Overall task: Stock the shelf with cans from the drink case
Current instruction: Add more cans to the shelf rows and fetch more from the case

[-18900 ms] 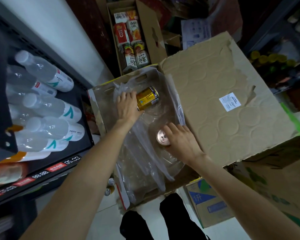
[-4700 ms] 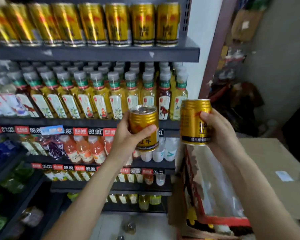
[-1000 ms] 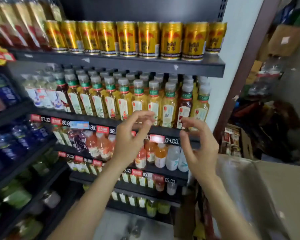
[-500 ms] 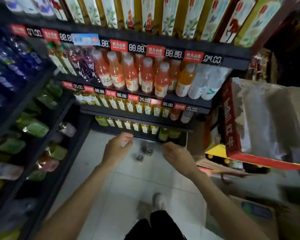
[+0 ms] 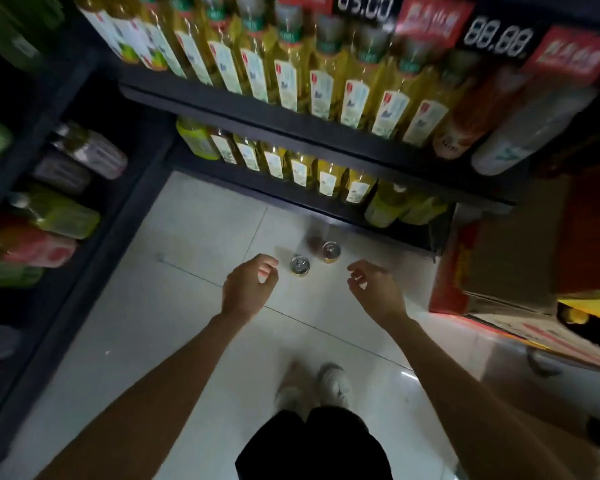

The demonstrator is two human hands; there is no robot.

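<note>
Two gold cans stand upright on the white floor tiles in front of the bottom shelf: one can [image 5: 299,266] nearer me and a second can [image 5: 331,251] just behind and to its right. My left hand [image 5: 248,287] hovers just left of the nearer can with fingers loosely curled, holding nothing. My right hand [image 5: 374,289] hovers to the right of both cans, also loosely curled and empty. The red and yellow drink case [image 5: 506,271] sits at the right edge, seen from its side; its inside is hidden.
Dark shelves [image 5: 291,123] with rows of yellow bottled drinks run across the top. A second rack [image 5: 49,216] with green and pink bottles lines the left. My shoes [image 5: 312,382] stand on the tiles below the cans. Price tags [image 5: 496,39] hang at the top right.
The view has tilted further down toward the floor. Both empty hands have dropped closer to the two cans on the tiles, one on each side of them.
</note>
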